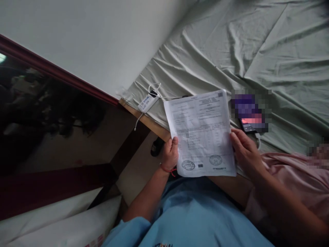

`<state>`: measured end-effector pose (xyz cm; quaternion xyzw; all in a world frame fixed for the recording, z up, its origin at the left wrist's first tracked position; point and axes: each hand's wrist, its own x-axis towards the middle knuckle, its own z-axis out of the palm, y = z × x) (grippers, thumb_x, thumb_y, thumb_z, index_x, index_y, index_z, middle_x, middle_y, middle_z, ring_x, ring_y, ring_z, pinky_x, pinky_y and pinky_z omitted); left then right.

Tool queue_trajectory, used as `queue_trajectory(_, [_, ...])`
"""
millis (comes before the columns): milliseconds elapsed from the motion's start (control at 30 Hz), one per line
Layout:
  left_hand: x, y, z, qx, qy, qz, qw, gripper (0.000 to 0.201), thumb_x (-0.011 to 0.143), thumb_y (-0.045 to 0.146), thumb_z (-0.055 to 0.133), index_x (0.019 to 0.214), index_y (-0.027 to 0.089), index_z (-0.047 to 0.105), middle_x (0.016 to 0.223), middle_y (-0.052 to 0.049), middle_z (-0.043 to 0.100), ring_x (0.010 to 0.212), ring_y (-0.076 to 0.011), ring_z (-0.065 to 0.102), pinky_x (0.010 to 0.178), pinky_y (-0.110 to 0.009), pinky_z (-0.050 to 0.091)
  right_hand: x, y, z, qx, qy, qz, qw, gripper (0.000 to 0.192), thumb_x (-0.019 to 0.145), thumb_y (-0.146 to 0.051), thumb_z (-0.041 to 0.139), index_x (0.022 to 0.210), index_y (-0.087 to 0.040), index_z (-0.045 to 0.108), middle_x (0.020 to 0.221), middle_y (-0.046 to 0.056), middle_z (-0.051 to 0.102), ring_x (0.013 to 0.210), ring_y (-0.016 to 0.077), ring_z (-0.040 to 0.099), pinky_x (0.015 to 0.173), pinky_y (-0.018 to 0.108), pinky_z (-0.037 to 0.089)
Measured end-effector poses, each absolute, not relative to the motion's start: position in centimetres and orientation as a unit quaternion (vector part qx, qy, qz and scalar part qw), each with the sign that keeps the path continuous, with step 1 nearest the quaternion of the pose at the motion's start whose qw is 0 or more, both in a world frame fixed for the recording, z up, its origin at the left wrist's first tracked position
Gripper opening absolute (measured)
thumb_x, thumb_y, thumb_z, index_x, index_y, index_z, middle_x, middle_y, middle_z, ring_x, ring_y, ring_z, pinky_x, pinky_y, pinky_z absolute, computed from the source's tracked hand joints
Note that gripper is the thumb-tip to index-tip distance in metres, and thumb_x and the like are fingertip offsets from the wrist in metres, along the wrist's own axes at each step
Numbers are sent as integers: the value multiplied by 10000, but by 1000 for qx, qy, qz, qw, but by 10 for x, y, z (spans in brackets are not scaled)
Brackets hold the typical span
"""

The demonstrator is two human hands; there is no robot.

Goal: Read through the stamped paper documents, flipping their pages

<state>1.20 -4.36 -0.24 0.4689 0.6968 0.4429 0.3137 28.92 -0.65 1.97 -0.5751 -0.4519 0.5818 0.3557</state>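
A printed paper document (200,133) with two round stamps near its lower edge is held up in front of my blue shirt. My left hand (170,153), with a red string at the wrist, pinches the sheet's left edge, thumb on top. On the opposite side my right hand (244,148) grips the right edge, its thumb along the paper and the other fingers mostly hidden. The sheet is slightly creased, and its small text cannot be read. Just beyond my right hand lies a phone (249,115) with a lit screen and a white cable plugged in.
A pale green cloth (205,68) covers the wrinkled surface ahead. On it rests a white power strip (148,101) with a cable, near the wooden edge (144,118). A white wall stands at upper left. Pink fabric (290,171) lies at right, white sacks (64,223) at lower left.
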Motion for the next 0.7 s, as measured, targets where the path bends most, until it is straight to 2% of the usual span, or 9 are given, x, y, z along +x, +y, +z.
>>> queue_trajectory(100, [4, -36, -4, 499, 683, 435, 308, 554, 947, 661, 516, 708, 165, 581, 650, -17, 566, 630, -141, 509, 607, -266, 402, 288, -5, 14, -547, -513, 558, 357, 383, 949, -564, 538, 1046, -225, 688, 866, 50, 709, 756, 218, 631, 637, 318, 490])
queue_trajectory(233, [4, -27, -1, 489, 666, 443, 347, 570, 927, 682, 532, 675, 171, 546, 612, -16, 535, 601, -146, 498, 569, -270, 393, 289, -4, 12, -575, -559, 492, 339, 325, 956, -501, 527, 919, -219, 685, 770, 47, 689, 694, 214, 617, 609, 323, 468])
queue_trajectory(300, [5, -23, 0, 498, 652, 442, 363, 566, 930, 673, 534, 664, 174, 540, 598, -15, 520, 574, -141, 478, 550, -274, 385, 290, -3, 12, -588, -569, 464, 339, 314, 961, -483, 521, 924, -220, 688, 773, 49, 694, 699, 215, 621, 617, 323, 465])
queue_trajectory(400, [5, -17, -3, 513, 637, 444, 367, 545, 933, 644, 555, 667, 169, 560, 612, -18, 539, 573, -138, 485, 566, -277, 405, 292, -3, 12, -585, -562, 464, 356, 331, 979, -491, 507, 1029, -227, 701, 848, 58, 714, 755, 222, 641, 637, 322, 480])
queue_trajectory(500, [1, -12, -9, 480, 638, 475, 369, 524, 930, 646, 563, 749, 157, 626, 678, -22, 594, 625, -141, 533, 607, -271, 440, 293, -3, 12, -588, -548, 477, 356, 377, 991, -525, 488, 1091, -231, 700, 829, 51, 700, 728, 210, 628, 610, 311, 474])
queue_trajectory(700, [1, -10, -15, 406, 647, 530, 369, 505, 886, 651, 629, 813, 152, 663, 763, -43, 664, 719, -165, 616, 681, -288, 499, 291, -5, 16, -569, -529, 532, 337, 367, 945, -549, 569, 984, -208, 698, 798, 49, 697, 695, 197, 626, 576, 294, 471])
